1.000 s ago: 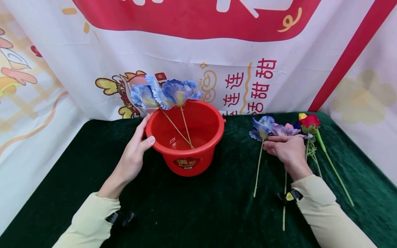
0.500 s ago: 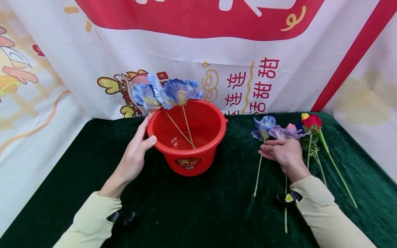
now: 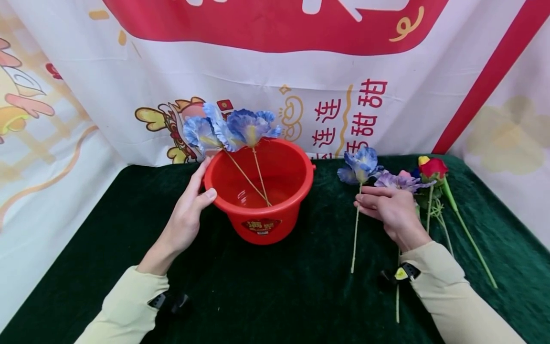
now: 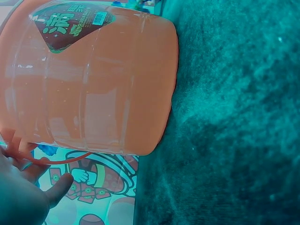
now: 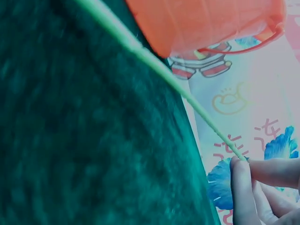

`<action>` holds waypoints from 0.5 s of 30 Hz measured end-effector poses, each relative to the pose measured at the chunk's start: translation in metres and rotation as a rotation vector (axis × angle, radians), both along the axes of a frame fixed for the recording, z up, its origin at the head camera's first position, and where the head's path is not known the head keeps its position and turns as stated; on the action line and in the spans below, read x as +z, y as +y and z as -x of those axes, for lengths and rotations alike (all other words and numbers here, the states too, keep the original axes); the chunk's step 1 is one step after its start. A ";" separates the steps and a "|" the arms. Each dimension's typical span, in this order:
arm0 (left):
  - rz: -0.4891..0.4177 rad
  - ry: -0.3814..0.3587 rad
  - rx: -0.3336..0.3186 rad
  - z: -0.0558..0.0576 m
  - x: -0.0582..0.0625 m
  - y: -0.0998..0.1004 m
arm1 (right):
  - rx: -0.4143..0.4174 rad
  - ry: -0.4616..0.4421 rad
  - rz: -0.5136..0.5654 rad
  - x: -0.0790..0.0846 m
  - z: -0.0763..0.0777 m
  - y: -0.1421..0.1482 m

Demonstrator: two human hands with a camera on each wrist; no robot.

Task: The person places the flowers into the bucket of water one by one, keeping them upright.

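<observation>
My left hand [image 3: 185,217] holds the left side of a red plastic bucket [image 3: 283,217], thumb at the rim and fingers along the outside. Two blue artificial flowers [image 3: 249,125] lean inside it, blooms above the rim. At the right, my right hand [image 3: 395,212] pinches another blue artificial flower [image 3: 361,165] just below its bloom. That bloom is raised, and its stem [image 5: 187,96] slants past the fingertips in the right wrist view. In the left wrist view the bucket wall [image 4: 93,93] and its thin handle [image 4: 65,161] are near the fingers.
A purple flower [image 3: 399,180] lies beyond my right hand. Beside it are a red rose [image 3: 433,168] with a green stem and other flowers, partly hidden. Dark green cloth [image 3: 266,296] covers the table; a printed white curtain [image 3: 258,71] hangs behind.
My right hand has moved slightly left from the purple flower, taken the blue flower's stem, and lifted its bloom up and left. The left hand stays on the bucket.
</observation>
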State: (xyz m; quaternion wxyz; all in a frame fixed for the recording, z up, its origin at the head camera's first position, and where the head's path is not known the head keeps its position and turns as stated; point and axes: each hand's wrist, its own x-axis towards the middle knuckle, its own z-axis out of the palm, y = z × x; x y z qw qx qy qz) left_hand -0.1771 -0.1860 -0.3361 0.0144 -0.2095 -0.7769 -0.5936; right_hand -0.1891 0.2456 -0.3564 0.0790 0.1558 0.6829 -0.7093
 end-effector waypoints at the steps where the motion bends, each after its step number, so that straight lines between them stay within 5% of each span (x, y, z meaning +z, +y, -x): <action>1: -0.002 -0.001 -0.001 0.000 0.000 0.000 | 0.003 0.008 0.013 0.001 0.000 -0.001; 15: 0.002 -0.015 0.002 -0.001 0.001 0.000 | 0.001 0.116 0.149 0.008 -0.003 -0.010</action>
